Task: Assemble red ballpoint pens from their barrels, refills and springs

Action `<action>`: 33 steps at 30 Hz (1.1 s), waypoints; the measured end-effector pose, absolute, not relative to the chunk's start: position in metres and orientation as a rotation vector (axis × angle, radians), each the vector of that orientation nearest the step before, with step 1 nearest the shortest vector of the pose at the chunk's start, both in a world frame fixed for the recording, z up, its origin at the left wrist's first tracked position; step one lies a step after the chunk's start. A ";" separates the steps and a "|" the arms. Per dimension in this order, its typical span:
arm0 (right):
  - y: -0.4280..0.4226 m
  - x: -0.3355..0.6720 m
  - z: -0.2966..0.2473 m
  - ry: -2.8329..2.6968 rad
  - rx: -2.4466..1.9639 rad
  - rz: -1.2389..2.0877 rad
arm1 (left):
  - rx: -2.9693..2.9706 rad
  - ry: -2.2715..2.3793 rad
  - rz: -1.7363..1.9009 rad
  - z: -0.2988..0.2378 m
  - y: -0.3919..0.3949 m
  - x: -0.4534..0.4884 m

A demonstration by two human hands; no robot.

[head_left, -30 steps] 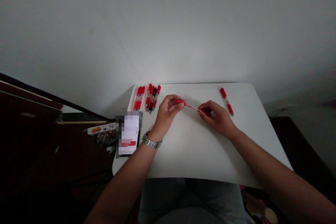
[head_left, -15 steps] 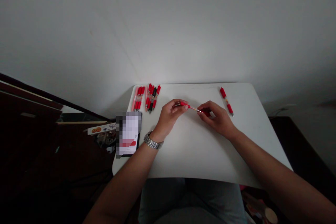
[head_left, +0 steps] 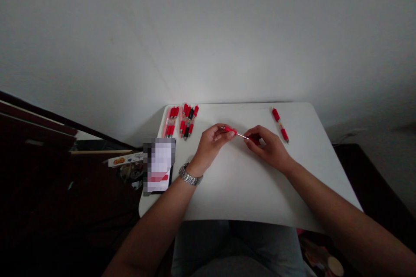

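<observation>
Above the middle of the white table [head_left: 234,181], my left hand [head_left: 211,145] pinches a red pen piece [head_left: 230,130] between thumb and fingers. A slim pen refill [head_left: 242,136] runs out of this piece toward the right, and a short thin end pokes out on its left side. My right hand [head_left: 268,147] is closed around another red pen part [head_left: 254,139], mostly covered by the fingers. The refill's right end reaches the right fingertips; whether it enters that part I cannot tell. Right of my hands lies a red pen [head_left: 280,125] with a clear middle.
Two groups of pens stand at the back left: one red group [head_left: 171,122] and one red-and-black group [head_left: 189,121]. A phone [head_left: 160,164] with a blurred screen lies at the left edge. The wall [head_left: 240,52] rises behind the table.
My left hand has shifted slightly right, bringing its red piece nearer my right hand. Less refill shows between the hands, and a thin end now shows left of the piece. My right hand has barely moved.
</observation>
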State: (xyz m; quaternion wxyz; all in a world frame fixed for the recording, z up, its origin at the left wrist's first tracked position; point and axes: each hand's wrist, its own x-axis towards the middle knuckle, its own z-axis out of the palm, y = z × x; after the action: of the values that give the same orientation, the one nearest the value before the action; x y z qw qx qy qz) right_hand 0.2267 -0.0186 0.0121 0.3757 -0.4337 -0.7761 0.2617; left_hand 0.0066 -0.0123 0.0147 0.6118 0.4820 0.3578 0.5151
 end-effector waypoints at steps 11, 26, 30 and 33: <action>-0.019 0.225 0.012 -2.014 -1.105 0.675 | 1.202 0.856 1.186 0.016 -0.012 0.007; -0.019 0.227 0.010 -1.995 -1.112 0.673 | 1.269 0.852 1.181 0.022 -0.014 0.006; -0.018 0.228 0.010 -1.959 -1.104 0.669 | 1.248 0.854 1.192 0.018 -0.011 0.005; -0.018 0.228 0.011 -1.925 -1.113 0.666 | 1.239 0.875 1.260 0.017 -0.010 0.003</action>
State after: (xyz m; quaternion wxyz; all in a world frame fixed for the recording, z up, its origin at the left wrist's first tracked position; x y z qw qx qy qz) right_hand 0.2282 -0.0176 0.0110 0.3988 -0.4397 -0.7605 0.2631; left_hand 0.0033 -0.0097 0.0173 0.5523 0.5238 0.3700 0.5326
